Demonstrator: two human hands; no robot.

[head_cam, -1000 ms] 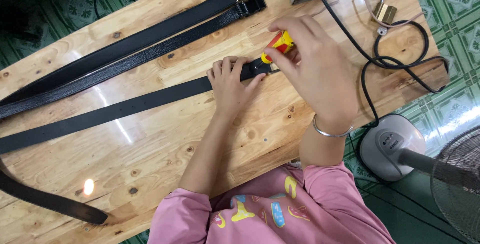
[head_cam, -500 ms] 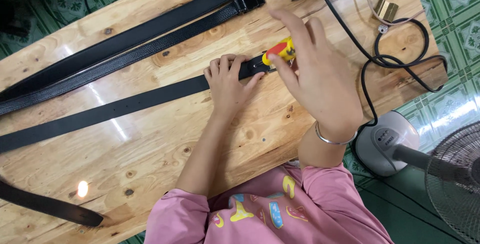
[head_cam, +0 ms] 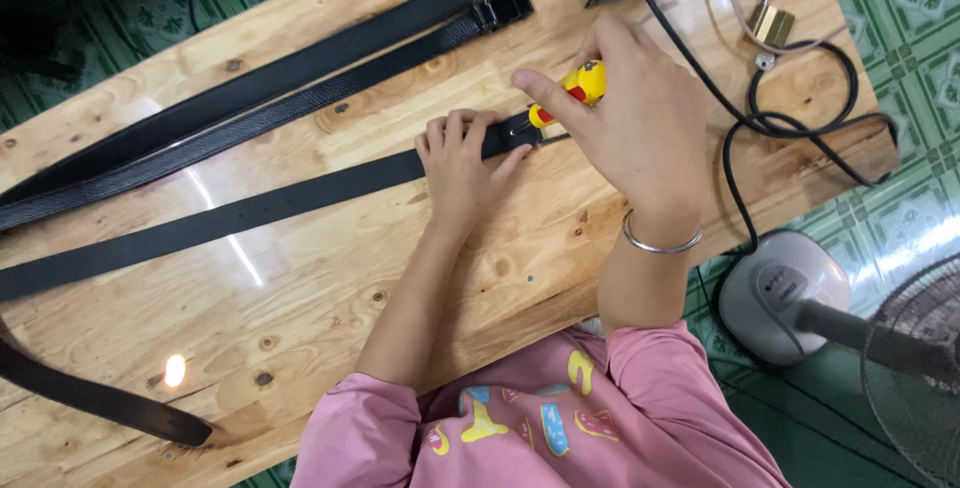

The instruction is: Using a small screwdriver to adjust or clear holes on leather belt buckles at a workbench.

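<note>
Flatly pinned leather belt (head_cam: pixel 250 210), left hand (head_cam: pixel 462 163) (yellow screwdriver (head_cam: pixel 570 91))

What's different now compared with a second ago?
Little changed. The right hand keeps gripping the yellow-handled tool at the end of the black belt, only shifting its fingers slightly. The left hand stays pressed on the belt. The other belts have not moved.

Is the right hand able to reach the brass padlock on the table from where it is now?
Probably yes. The right hand holds a yellow screwdriver, so it is not free, but the brass padlock lies beyond it with only bare table and a black cable between.
</note>
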